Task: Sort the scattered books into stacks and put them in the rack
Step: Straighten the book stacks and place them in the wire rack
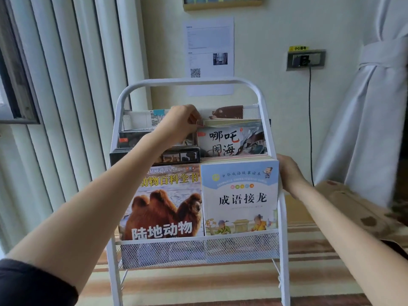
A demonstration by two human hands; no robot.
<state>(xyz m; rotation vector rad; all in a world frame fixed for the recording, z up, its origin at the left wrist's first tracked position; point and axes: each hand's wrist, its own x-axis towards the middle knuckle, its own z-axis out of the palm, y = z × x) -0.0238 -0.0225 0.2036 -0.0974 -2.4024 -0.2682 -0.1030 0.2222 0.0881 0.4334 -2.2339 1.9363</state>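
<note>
1. One white rack (pixel 262 100) – three tiers, all holding books.
2. Front tier: two stacks – camel book (pixel 165 206), blue book (pixel 240 195).
3. Left hand (pixel 181 122) pinches a middle-tier book's (pixel 231 140) top corner.
4. Right hand (pixel 289 173) grips the blue book's edge.

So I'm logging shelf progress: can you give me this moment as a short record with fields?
rack: white metal rack with mesh tiers, standing against the wall
front tier: camel book on the left, pale blue book on the right
middle tier: Nezha book on the right
left hand: left hand pinches the top edge of the stack behind the Nezha book
right hand: right hand holds the right edge of the pale blue book's stack
</note>
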